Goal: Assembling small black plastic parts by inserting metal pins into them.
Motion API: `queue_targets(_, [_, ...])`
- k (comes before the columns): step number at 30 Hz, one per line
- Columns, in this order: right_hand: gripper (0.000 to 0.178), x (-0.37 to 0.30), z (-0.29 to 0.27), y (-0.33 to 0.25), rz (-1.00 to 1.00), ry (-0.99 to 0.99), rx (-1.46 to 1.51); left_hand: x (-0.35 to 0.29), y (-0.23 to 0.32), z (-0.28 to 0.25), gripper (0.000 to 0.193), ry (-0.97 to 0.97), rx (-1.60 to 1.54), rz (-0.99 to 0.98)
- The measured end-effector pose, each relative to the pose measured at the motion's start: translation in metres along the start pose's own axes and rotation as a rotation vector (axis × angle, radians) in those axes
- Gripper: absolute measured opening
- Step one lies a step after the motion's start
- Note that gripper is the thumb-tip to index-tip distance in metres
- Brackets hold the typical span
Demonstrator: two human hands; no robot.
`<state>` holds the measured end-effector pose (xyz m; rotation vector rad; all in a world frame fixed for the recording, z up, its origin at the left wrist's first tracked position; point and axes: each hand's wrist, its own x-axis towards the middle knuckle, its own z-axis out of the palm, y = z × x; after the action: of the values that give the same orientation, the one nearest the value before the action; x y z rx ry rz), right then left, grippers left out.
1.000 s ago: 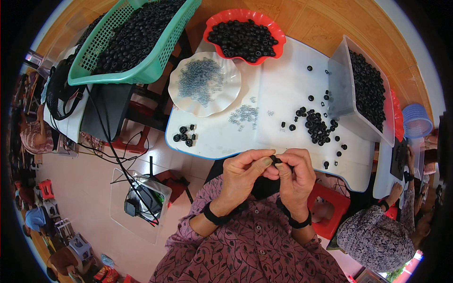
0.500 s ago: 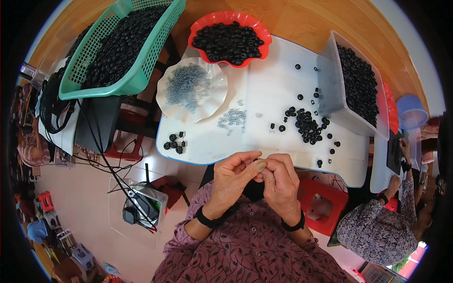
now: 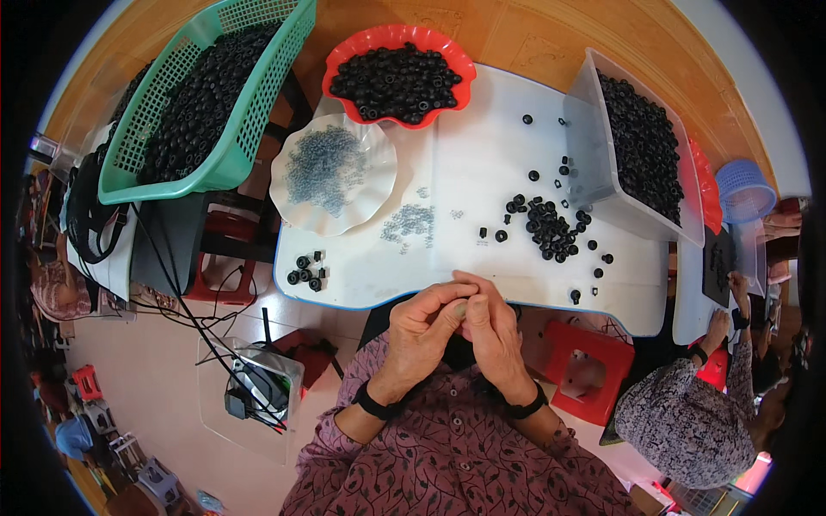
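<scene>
My left hand [image 3: 420, 335] and my right hand [image 3: 496, 337] meet at the table's near edge, thumbs and fingertips pinched together. Whatever they grip is hidden behind the fingers. Beyond them on the white table [image 3: 482, 103] lies a loose heap of small round black parts [image 3: 551, 230], with single ones scattered around it. To its left is a thin patch of tiny grey, clear-looking pieces [image 3: 409, 225]. More of these pieces lie on a white scalloped plate [image 3: 376, 209]. A small cluster of black parts [image 3: 305, 273] sits near the table's left corner.
A red scalloped bowl [image 3: 467, 77] of black parts stands at the back. To the right is a translucent bin [image 3: 588, 163] full of them; to the left, a green basket [image 3: 225, 176]. Cables [image 3: 176, 258] hang at left. A co-worker [image 3: 688, 421] sits at right beside a red stool [image 3: 594, 344].
The table and containers have shifted slightly left in view. My hands stay together, the right fingers now drawn closer over the left fingertips.
</scene>
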<state>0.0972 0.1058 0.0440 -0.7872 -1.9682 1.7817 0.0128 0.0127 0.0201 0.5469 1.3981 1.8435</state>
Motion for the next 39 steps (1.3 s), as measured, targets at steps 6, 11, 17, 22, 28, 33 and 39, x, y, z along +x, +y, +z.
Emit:
queue_targets(6, [0.045,0.003,0.004,0.009,0.061,-0.056,-0.001,-0.001,0.001,0.006,0.019,0.048,-0.129,-0.032])
queue_targets(11, [0.041,0.008,0.012,0.013,-0.01,0.027,0.008,0.003,-0.003,0.003,0.021,0.059,-0.007,-0.005])
queue_targets(17, [0.042,0.01,0.01,0.008,0.063,-0.01,0.018,0.004,-0.008,0.001,0.021,0.059,-0.167,-0.022])
queue_targets(22, [0.043,0.005,0.004,0.005,0.047,-0.006,0.148,0.013,-0.003,-0.006,0.028,-0.035,-0.505,-0.092])
queue_targets(28, [0.041,0.003,-0.002,-0.001,-0.01,-0.055,0.244,0.014,-0.001,-0.008,0.032,-0.119,-0.645,-0.078])
queue_targets(33, [0.031,0.011,-0.003,-0.006,-0.302,-0.006,-0.111,0.016,-0.011,-0.008,0.036,-0.028,-0.571,-0.097])
queue_targets(39, [0.015,0.015,0.002,-0.013,-0.194,0.044,-0.078,0.014,-0.009,-0.01,0.035,0.065,-0.536,-0.138])
